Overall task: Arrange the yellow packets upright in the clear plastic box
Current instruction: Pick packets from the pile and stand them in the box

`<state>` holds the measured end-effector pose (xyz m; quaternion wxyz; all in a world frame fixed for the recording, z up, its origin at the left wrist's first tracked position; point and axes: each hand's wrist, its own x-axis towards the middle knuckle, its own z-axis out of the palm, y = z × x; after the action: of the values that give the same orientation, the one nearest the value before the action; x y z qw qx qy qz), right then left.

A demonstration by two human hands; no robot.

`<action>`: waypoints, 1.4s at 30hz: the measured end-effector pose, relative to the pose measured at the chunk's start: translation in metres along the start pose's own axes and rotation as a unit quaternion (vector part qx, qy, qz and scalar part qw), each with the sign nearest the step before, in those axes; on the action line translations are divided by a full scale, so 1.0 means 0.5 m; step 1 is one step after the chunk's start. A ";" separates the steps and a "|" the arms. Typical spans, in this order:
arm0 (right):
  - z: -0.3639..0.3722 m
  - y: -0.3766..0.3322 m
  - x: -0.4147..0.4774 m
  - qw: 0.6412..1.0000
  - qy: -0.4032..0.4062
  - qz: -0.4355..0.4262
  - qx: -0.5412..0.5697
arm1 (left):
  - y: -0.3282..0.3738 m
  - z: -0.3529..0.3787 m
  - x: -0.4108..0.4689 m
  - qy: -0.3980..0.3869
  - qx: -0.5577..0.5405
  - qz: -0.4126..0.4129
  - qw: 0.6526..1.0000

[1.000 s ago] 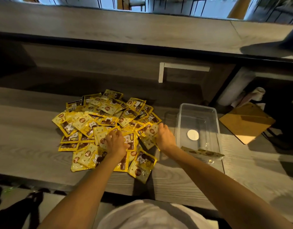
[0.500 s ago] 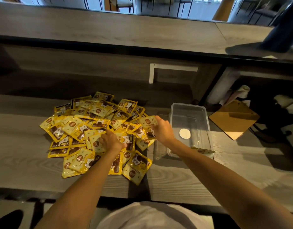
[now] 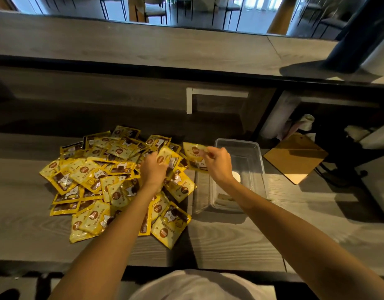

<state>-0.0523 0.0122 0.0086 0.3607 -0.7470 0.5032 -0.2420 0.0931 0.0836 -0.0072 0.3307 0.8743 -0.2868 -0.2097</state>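
A heap of several yellow packets (image 3: 89,176) lies on the grey wooden counter, left of centre. To its right stands the clear plastic box (image 3: 254,148), with a white round spot showing through its bottom and one packet (image 3: 224,197) lying against its near wall. My left hand (image 3: 153,167) holds a lifted yellow packet (image 3: 165,156) above the heap's right side. My right hand (image 3: 218,163) pinches another yellow packet (image 3: 194,155) in the air, just left of the box's rim.
A tan wooden board (image 3: 294,158) lies right of the box. A raised counter ledge (image 3: 143,46) runs across the back. Rolled cloths and dark clutter sit in the recess at far right (image 3: 305,124).
Both hands have risen from the heap, each lifting a packet. My right hand has moved right toward the box with its packet. The camera has shifted slightly.
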 end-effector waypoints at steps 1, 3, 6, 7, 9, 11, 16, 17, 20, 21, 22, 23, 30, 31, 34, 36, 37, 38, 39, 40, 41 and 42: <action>-0.013 0.001 0.007 0.999 0.021 0.011 0.026 | 0.026 -0.007 -0.002 0.008 -0.004 0.026 1.000; -0.042 0.004 0.020 0.996 0.063 0.025 0.064 | 0.075 -0.019 -0.013 0.017 -0.003 0.084 0.996; -0.100 0.016 0.025 0.990 0.128 0.041 0.049 | 0.131 -0.019 -0.027 0.024 0.012 0.176 0.984; -0.120 0.024 0.027 0.987 0.150 0.047 0.034 | 0.145 -0.014 -0.030 0.014 0.008 0.197 0.980; -0.161 0.050 0.028 0.983 0.173 0.060 0.011 | 0.175 0.009 -0.040 -0.024 -0.001 0.234 0.972; -0.185 0.071 0.028 0.983 0.170 0.064 0.001 | 0.194 0.029 -0.050 -0.058 0.011 0.267 0.962; -0.232 0.130 -0.001 0.986 0.142 0.080 -0.022 | 0.221 0.103 -0.088 -0.198 0.090 0.303 0.928; -0.234 0.142 -0.007 0.988 0.128 0.083 -0.022 | 0.220 0.114 -0.095 -0.218 0.106 0.315 0.918; -0.235 0.178 -0.026 0.995 0.058 0.072 -0.042 | 0.215 0.140 -0.111 -0.277 0.149 0.332 0.889; -0.234 0.188 -0.032 0.996 0.024 0.066 -0.059 | 0.212 0.145 -0.115 -0.294 0.167 0.332 0.881; -0.232 0.194 -0.039 0.995 -0.014 0.063 -0.077 | 0.209 0.148 -0.119 -0.307 0.188 0.333 0.871; -0.231 0.200 -0.044 0.993 -0.049 0.059 -0.094 | 0.204 0.152 -0.120 -0.321 0.206 0.335 0.862; -0.223 0.196 -0.059 0.951 -0.218 0.017 -0.218 | 0.180 0.149 -0.126 -0.420 0.282 0.310 0.805; -0.222 0.196 -0.061 0.948 -0.232 0.011 -0.216 | 0.177 0.150 -0.125 -0.430 0.290 0.307 0.798; -0.222 0.194 -0.066 0.944 -0.258 0.015 -0.206 | 0.167 0.155 -0.120 -0.453 0.303 0.298 0.784; -0.223 0.194 -0.066 0.941 -0.267 0.017 -0.207 | 0.167 0.157 -0.121 -0.469 0.302 0.287 0.779; -0.222 0.194 -0.066 0.939 -0.271 0.017 -0.210 | 0.168 0.157 -0.123 -0.477 0.308 0.285 0.772; -0.221 0.194 -0.066 0.937 -0.275 0.016 -0.213 | 0.170 0.156 -0.126 -0.483 0.320 0.285 0.763; -0.221 0.195 -0.067 0.935 -0.280 0.013 -0.219 | 0.171 0.154 -0.130 -0.486 0.336 0.291 0.753; -0.219 0.197 -0.069 0.931 -0.284 0.006 -0.229 | 0.171 0.153 -0.134 -0.484 0.353 0.299 0.743; -0.218 0.200 -0.070 0.926 -0.289 -0.002 -0.242 | 0.168 0.153 -0.137 -0.479 0.367 0.305 0.737; -0.217 0.203 -0.072 0.922 -0.292 -0.009 -0.254 | 0.164 0.153 -0.140 -0.471 0.379 0.307 0.735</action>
<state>-0.2031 -0.0101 -0.0034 0.2876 -0.8558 0.4132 0.1190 -0.0315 0.0432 0.0095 -0.1586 0.5816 -0.7142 -0.3556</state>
